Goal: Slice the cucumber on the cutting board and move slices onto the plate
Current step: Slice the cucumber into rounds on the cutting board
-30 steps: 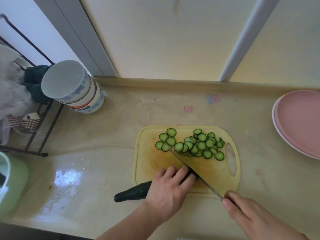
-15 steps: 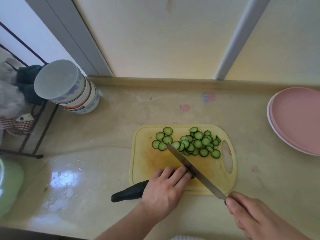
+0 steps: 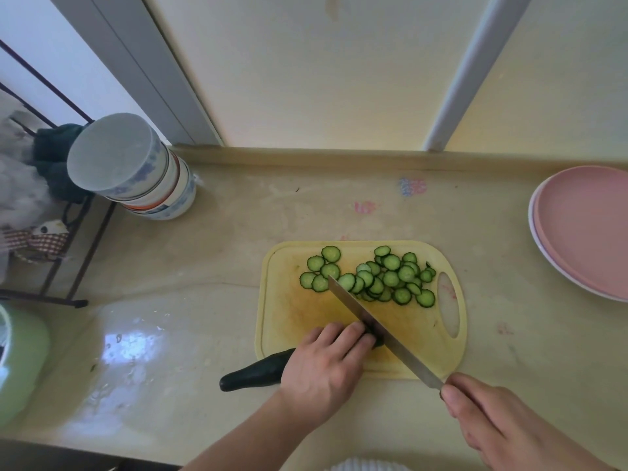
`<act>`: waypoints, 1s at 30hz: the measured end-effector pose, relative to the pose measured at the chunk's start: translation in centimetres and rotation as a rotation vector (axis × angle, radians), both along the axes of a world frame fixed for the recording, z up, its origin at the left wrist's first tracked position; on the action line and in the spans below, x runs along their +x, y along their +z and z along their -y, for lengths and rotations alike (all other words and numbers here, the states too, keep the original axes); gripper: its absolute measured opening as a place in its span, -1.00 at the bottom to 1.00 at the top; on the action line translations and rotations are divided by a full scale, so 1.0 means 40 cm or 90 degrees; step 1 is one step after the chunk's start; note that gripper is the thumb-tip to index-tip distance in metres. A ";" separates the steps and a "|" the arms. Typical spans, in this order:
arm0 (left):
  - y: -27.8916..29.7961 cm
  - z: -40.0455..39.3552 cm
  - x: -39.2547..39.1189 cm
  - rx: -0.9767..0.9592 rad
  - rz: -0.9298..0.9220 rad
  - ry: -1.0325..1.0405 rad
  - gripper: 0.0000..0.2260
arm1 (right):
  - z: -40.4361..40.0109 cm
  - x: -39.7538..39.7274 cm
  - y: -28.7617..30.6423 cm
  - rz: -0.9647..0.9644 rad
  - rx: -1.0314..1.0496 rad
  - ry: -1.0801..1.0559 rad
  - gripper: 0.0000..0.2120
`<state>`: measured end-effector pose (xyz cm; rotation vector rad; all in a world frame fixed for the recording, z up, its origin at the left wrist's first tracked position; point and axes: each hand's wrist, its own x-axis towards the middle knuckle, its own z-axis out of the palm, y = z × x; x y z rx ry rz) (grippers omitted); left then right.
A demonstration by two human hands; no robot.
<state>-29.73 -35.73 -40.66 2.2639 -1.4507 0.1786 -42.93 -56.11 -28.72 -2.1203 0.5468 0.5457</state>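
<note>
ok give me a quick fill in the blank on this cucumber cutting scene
1. The left hand holds the cucumber down on the yellow ____.
2. The right hand grips the handle of the ____.
3. The cut slices lie at the far side of the board, and none are on the ____ plate yet.

Missing words: cutting board; knife; pink
</note>
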 end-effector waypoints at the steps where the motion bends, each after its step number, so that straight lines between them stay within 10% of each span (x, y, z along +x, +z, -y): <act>1: -0.001 0.001 0.000 0.000 0.000 0.001 -0.76 | -0.001 0.000 0.000 -0.001 -0.003 -0.002 -0.54; 30: 0.007 0.002 0.011 -0.031 0.006 -0.012 -0.79 | 0.010 0.006 -0.039 0.017 0.102 -0.033 -0.38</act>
